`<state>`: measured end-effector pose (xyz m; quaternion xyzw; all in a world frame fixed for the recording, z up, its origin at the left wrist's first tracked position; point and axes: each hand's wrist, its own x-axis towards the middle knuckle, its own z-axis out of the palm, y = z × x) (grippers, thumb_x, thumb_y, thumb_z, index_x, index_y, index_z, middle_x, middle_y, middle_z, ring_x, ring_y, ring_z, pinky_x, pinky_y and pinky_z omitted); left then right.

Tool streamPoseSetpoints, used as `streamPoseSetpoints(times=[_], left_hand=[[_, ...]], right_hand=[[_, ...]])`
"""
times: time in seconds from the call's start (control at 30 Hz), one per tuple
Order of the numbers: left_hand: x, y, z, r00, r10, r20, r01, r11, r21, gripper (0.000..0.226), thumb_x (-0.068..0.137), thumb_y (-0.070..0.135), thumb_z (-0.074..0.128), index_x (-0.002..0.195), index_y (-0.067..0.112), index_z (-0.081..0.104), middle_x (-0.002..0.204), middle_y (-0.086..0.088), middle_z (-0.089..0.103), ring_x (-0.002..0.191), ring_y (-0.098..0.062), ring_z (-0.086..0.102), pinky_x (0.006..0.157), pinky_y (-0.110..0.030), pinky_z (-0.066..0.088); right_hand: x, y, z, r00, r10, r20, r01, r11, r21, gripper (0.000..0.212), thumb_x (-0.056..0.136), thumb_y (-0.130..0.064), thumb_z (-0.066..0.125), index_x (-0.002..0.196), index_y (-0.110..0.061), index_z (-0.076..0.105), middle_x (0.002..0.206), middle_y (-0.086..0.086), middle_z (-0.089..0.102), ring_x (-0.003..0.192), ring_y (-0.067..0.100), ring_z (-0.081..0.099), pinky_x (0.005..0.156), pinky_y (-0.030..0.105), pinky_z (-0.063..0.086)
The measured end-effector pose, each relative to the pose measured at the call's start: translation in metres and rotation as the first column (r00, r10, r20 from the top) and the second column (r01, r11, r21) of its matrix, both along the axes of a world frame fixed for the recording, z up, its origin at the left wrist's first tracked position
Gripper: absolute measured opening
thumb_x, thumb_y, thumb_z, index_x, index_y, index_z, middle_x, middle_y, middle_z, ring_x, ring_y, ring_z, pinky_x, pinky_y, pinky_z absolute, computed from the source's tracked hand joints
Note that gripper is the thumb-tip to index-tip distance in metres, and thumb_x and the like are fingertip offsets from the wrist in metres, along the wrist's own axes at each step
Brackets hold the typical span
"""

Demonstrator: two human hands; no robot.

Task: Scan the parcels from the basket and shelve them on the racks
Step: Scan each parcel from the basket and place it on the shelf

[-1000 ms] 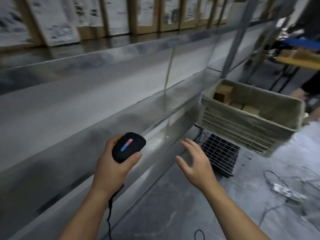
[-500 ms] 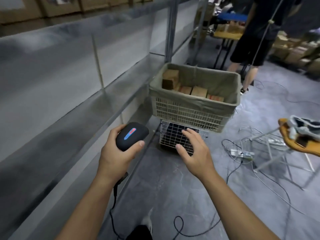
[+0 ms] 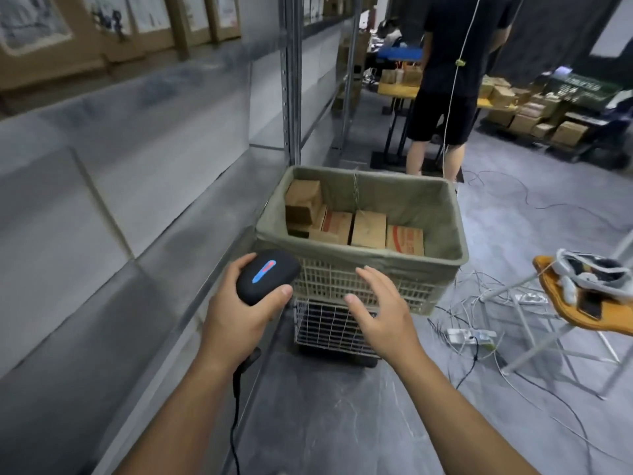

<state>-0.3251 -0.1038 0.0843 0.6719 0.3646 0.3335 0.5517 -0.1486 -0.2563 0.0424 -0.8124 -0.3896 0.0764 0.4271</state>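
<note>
My left hand (image 3: 236,320) grips a black corded scanner (image 3: 267,274) with a blue and red light strip, just left of the basket's near wall. The cloth-lined plastic basket (image 3: 428,269) stands on a wire cart and holds several brown cardboard parcels (image 3: 368,229). My right hand (image 3: 383,310) hovers with straight, spread fingers in front of the basket's near rim and holds nothing. Grey metal racks (image 3: 137,186) run along the left, and labelled parcels (image 3: 144,15) stand on the top shelf.
A person in dark shorts (image 3: 445,108) stands beyond the basket beside a table with boxes. Cables and a power strip (image 3: 471,335) lie on the floor to the right. An orange stool (image 3: 582,296) with gear on it stands at right. Stacked cartons (image 3: 534,114) sit far right.
The view has swung right and closer to the basket, which now sits straight ahead. Both hands have come up to its near wall; the left still holds the scanner.
</note>
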Motion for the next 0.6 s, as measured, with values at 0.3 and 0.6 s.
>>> streamPoseSetpoints(times=[0.3, 0.6], left_hand=[[0.085, 0.069, -0.007, 0.996, -0.061, -0.057, 0.061, 0.998, 0.003, 0.062, 0.064, 0.048, 0.086, 0.119, 0.048, 0.058, 0.106, 0.017, 0.071, 0.090, -0.019, 0.073, 0.084, -0.045, 0.062], [0.179, 0.127, -0.026, 0.991, 0.001, -0.133, -0.002, 1.000, -0.005, 0.055, 0.060, 0.059, 0.081, 0.107, 0.067, 0.053, 0.107, 0.035, 0.064, 0.095, -0.006, 0.070, 0.086, -0.047, 0.062]], right_hand=[[0.080, 0.072, -0.006, 0.997, -0.050, -0.058, 0.047, 0.997, -0.058, 0.053, 0.099, -0.040, 0.060, 0.148, -0.022, 0.049, 0.153, -0.008, 0.044, 0.134, -0.005, 0.033, 0.105, 0.004, 0.019], [0.193, 0.167, -0.038, 0.983, 0.037, -0.182, -0.072, 0.980, -0.184, 0.058, 0.100, -0.043, 0.057, 0.152, -0.023, 0.042, 0.154, -0.004, 0.043, 0.142, 0.012, 0.038, 0.107, 0.021, 0.026]])
